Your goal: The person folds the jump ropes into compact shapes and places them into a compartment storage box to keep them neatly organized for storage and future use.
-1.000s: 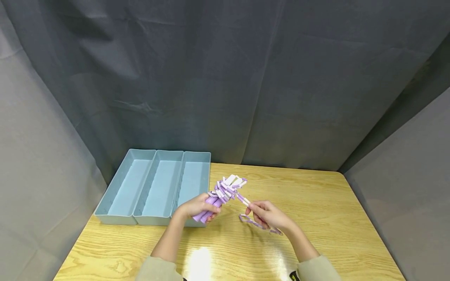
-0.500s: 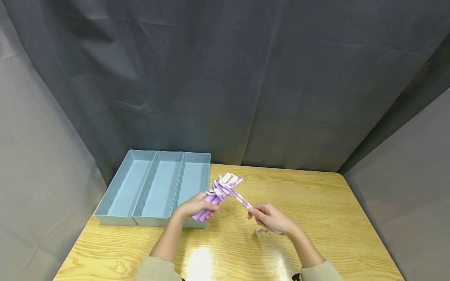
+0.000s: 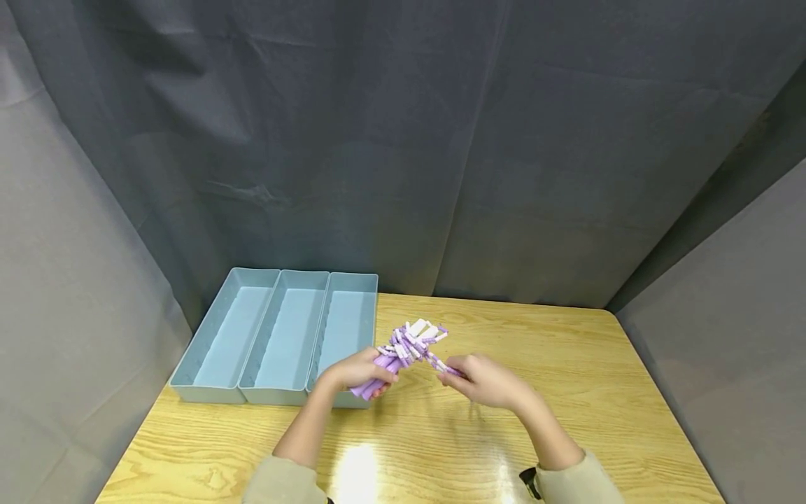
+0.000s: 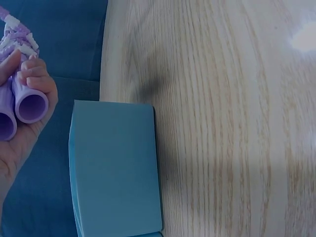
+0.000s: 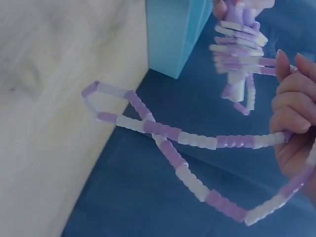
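My left hand (image 3: 357,369) grips the two light purple handles (image 4: 31,106) of a jump rope, side by side, hollow ends toward me. Purple and white beaded rope (image 3: 409,343) is wound in several turns round the handles' far part, beyond my fingers. White handle ends stick out past the coils. To the right, my right hand (image 3: 488,381) holds the doubled rope strand running from the coils. In the right wrist view, a loose beaded loop (image 5: 197,140) hangs from the right hand's fingers (image 5: 291,118) and crosses over itself. The head view hides this loop.
Three long light blue bins (image 3: 271,397) stand side by side at the left of the wooden table (image 3: 554,364). The nearest bin is right beside my left hand. Dark curtain (image 3: 403,154) hangs behind the table, with grey cloth (image 3: 75,280) at the sides.
The right hand first drew the strand right, then turned over and came slightly nearer the coils. The loose loop, visible below it earlier, is now out of sight in the head view.
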The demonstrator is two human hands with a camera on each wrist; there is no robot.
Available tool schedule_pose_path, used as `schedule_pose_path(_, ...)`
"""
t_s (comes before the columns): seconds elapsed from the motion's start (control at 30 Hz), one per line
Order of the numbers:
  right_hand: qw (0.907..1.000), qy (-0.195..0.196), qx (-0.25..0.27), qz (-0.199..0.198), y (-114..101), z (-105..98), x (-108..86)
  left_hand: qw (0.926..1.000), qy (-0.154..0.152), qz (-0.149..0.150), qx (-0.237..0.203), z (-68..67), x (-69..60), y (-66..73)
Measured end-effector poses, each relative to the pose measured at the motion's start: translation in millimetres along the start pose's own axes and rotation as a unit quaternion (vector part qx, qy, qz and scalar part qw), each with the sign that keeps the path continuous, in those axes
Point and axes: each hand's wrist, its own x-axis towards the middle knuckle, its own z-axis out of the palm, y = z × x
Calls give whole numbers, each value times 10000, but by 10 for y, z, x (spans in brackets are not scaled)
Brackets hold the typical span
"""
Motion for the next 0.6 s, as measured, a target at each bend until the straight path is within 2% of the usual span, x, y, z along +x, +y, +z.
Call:
schedule_pose_path(0.17,9972,-12,-718,-188,-45,-82,51,9998,-93,-127,125,37,19,-15)
schedule_pose_path(0.3,9939,26,-1069,-278,-71,-143,96,9994,-207,-250,122,73,26,-22)
schedule_pose_path(0.6,9918,-30,-1214,-402,-56,-257,140,9954,-727,-548,286,149,4,32)
